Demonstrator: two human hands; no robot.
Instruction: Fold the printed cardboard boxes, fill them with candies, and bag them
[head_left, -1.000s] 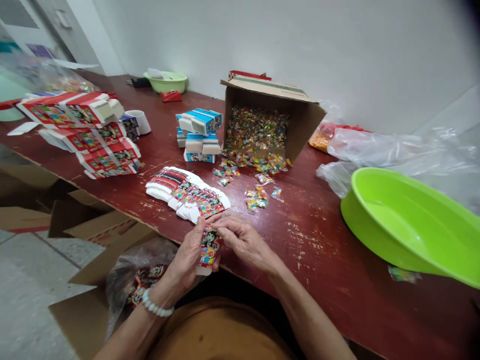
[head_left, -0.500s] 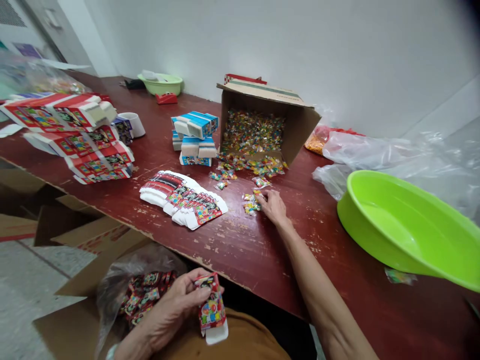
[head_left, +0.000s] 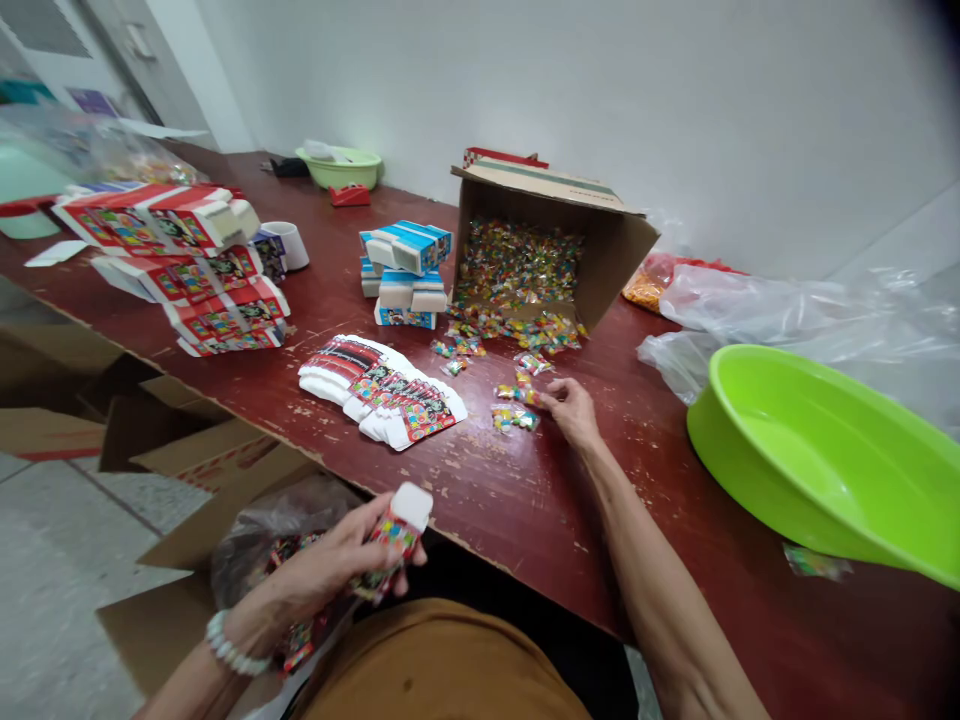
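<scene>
the right hand [head_left: 576, 412], stretched out over the bench [head_left: 540, 500], pinches a clear, bright-filled candy packet [head_left: 519, 393] at its nine o'clock; at its eight, the left hand [head_left: 360, 545] wraps a blurred, colourful carton [head_left: 397, 532], white flap [head_left: 412, 505] tilted toward one.

Left hand [head_left: 346, 548] low before torso [head_left: 450, 660], fingers [head_left: 379, 553] curled in grip, left forearm [head_left: 189, 672] slanting inward. Right arm [head_left: 652, 560] extended farther forward; right hand [head_left: 576, 412] palm down, fingertips [head_left: 553, 388] directed left.
</scene>
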